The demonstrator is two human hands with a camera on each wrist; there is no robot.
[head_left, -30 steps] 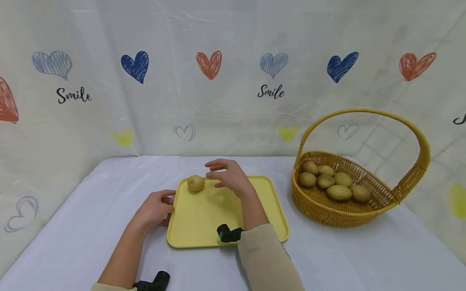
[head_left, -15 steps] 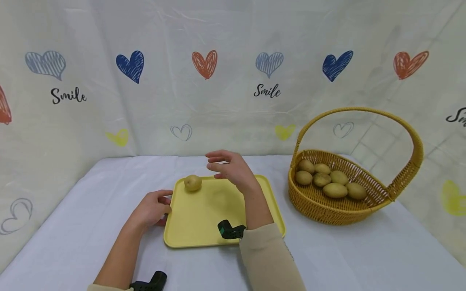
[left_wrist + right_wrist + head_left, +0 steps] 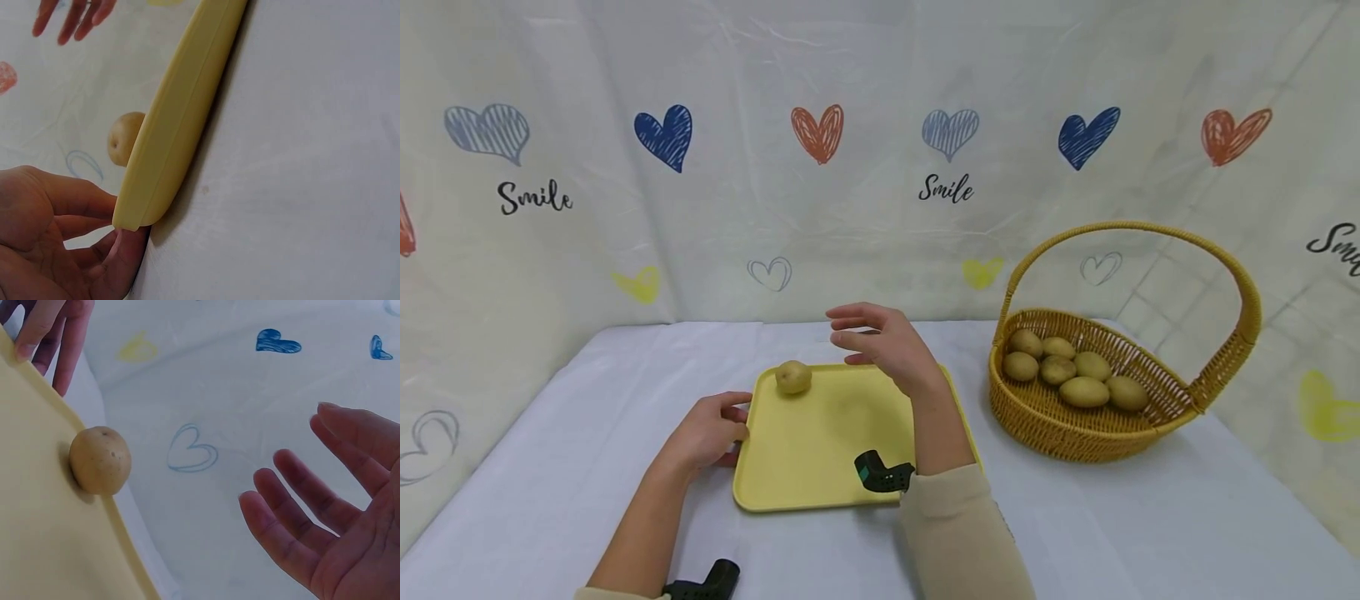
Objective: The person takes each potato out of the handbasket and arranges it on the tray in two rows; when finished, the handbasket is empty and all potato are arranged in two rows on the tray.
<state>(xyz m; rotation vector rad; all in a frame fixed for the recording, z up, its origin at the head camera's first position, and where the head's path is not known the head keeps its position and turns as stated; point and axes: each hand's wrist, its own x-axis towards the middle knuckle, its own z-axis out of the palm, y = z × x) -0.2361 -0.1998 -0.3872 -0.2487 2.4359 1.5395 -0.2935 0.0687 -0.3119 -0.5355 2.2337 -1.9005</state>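
Note:
A yellow tray (image 3: pixel 827 442) lies on the white cloth, with one potato (image 3: pixel 793 377) near its far left corner. My left hand (image 3: pixel 711 429) holds the tray's left edge; in the left wrist view, the fingers (image 3: pixel 81 199) meet the rim and some fingertips are hidden behind it. Above the tray's far side hovers my right hand (image 3: pixel 883 346), fingers spread and loosely bent, with nothing in it. The right wrist view shows that hand's palm and fingers (image 3: pixel 294 525) apart from the potato.
To the right of the tray stands a wicker basket (image 3: pixel 1060 442) with a tall arched handle (image 3: pixel 1247 300). Several potatoes (image 3: pixel 1084 392) lie inside it. A white curtain (image 3: pixel 865 233) printed with hearts hangs behind the table.
My right hand has risen and drawn back to the right, away from the potato on the tray. The left hand stays at the tray's edge. The whole head view has shifted slightly.

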